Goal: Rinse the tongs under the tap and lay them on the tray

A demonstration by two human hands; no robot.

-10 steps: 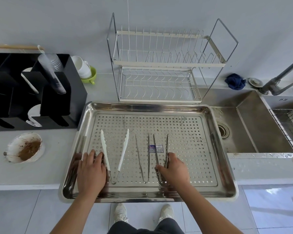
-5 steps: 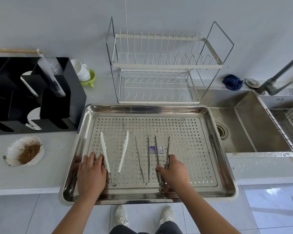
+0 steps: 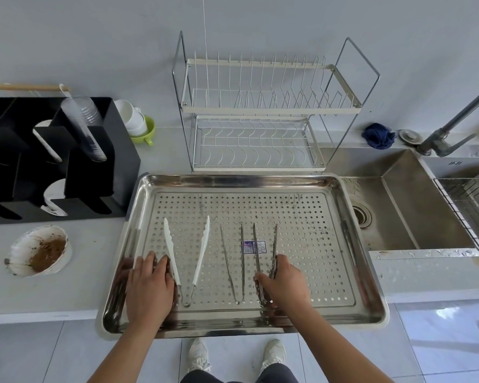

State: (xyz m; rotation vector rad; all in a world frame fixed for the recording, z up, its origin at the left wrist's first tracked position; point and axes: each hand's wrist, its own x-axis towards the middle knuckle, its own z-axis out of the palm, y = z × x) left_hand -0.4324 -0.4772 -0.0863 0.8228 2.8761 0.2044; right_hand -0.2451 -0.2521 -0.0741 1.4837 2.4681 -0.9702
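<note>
Pale grey counter [image 3: 67, 294] runs along a plain grey wall, with a stainless steel sink [image 3: 415, 217] sunk into it on the right and a grey metal tap [image 3: 454, 125] rising over the sink's far corner. A large perforated stainless steel tray [image 3: 233, 179] sits left of the sink, and its near edge hangs out past the counter front. Behind it stands a two-tier white wire dish rack [image 3: 260, 106]. A black slotted organiser [image 3: 116, 167] is at far left.

Three pairs lie side by side on the tray, tips pointing far: white plastic tongs [image 3: 202, 252] on the left, thin middle steel tongs [image 3: 242, 258], and thin right steel tongs [image 3: 256, 250].

The left hand [image 3: 150, 291] lies flat on the tray floor with fingers straight, just beside the white pair's left arm. The right hand [image 3: 285, 286] has fingers and thumb curled round the hinge end of the right steel tongs, gripping them low over the tray. A dirty shell-shaped white dish [image 3: 39, 250] sits on the counter to the left.

Because the tray overhangs, weight from the flat hand on its near part could tip it. The middle pair lies close by, so a careless sideways move of the gripped pair could knock it askew.
</note>
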